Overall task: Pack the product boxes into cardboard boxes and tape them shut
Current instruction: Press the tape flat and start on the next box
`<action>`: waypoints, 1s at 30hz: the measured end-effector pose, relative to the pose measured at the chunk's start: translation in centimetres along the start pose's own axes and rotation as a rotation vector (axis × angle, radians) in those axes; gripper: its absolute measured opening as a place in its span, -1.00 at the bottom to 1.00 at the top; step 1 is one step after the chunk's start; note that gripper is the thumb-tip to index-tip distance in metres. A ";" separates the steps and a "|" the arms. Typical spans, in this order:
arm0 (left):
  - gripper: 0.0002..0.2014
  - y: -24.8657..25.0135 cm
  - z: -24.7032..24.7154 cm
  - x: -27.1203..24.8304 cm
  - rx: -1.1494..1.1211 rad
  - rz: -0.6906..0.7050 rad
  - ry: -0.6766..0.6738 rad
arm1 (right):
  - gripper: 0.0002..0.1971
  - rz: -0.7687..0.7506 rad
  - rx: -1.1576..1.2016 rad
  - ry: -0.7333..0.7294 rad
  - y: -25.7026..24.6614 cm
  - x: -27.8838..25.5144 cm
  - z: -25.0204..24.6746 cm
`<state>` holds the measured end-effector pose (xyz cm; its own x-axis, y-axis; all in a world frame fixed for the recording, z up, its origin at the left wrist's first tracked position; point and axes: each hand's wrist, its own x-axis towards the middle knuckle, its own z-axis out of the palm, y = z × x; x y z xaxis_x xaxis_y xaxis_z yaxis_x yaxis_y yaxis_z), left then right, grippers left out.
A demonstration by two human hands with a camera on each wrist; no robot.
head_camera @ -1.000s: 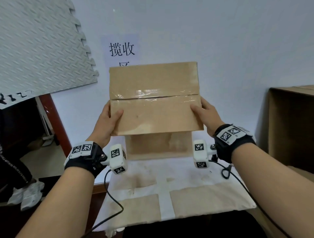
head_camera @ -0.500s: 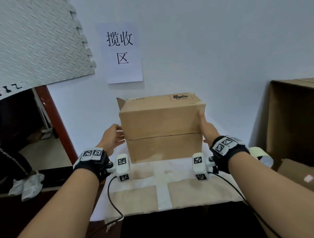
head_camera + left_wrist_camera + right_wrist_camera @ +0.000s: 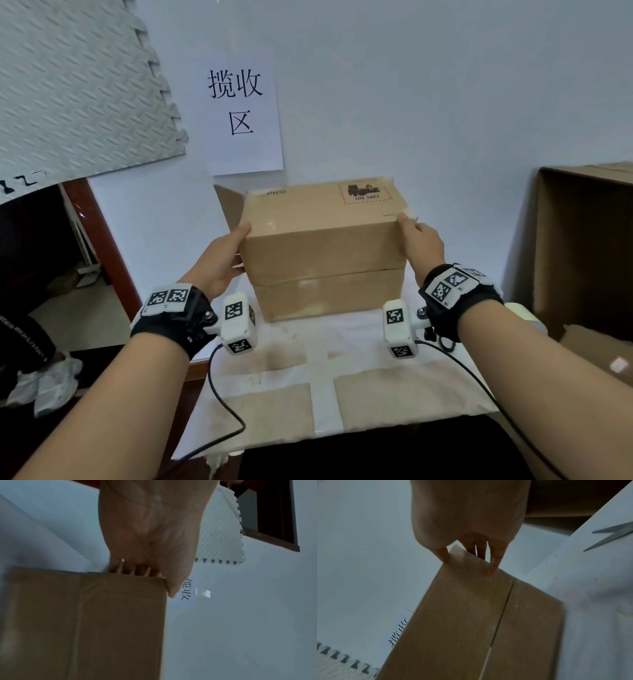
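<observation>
A white paper sign (image 3: 241, 113) printed with black Chinese characters is fixed to the pale wall (image 3: 428, 85) behind the worktop (image 3: 342, 346), which is covered with a stained white sheet and brown paper panels. A grey foam mat (image 3: 75, 85) with interlocking edges is hung at the upper left, above a red-brown frame post (image 3: 99, 246). White shoes (image 3: 44, 387) are seen on the floor at the far left. A pair of scissors (image 3: 612, 535) is laid open on a white surface in the right wrist view.

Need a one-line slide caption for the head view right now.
Both hands, left hand and right hand, hold the upper cardboard box stacked on the lower box.
</observation>
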<state>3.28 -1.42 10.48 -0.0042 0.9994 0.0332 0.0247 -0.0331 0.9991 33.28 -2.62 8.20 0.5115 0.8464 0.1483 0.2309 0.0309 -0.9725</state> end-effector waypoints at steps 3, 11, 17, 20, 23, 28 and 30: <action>-0.70 -0.4 -0.1 0.0 -0.078 0.130 -0.021 | -0.63 -0.023 0.113 -0.018 0.1 0.0 0.5; -0.69 -3.2 0.3 -0.9 0.118 0.139 0.044 | -0.67 0.016 -0.252 -0.032 2.5 0.1 1.2; -0.35 -2.9 0.0 -0.5 0.444 0.185 0.121 | -0.50 0.025 -0.414 0.040 1.6 -0.8 0.9; -0.10 -3.1 0.1 -0.8 0.660 0.232 0.123 | -0.51 -0.037 -0.343 0.069 1.3 -1.3 0.7; -0.12 -3.3 0.5 -1.0 0.981 0.327 0.163 | -0.55 -0.107 -0.299 0.035 1.4 -1.7 0.7; -0.37 -2.2 1.2 -1.6 1.054 0.275 0.191 | -0.58 -0.083 -0.331 -0.020 1.7 -2.1 0.4; -0.45 -1.5 1.4 -1.7 1.194 0.279 0.241 | -0.57 -0.048 -0.350 -0.029 2.1 -2.1 -0.1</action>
<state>4.68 -3.05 8.91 -0.0328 0.9284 0.3701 0.9446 -0.0922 0.3151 32.74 -4.40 5.85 0.4709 0.8631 0.1825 0.5262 -0.1088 -0.8433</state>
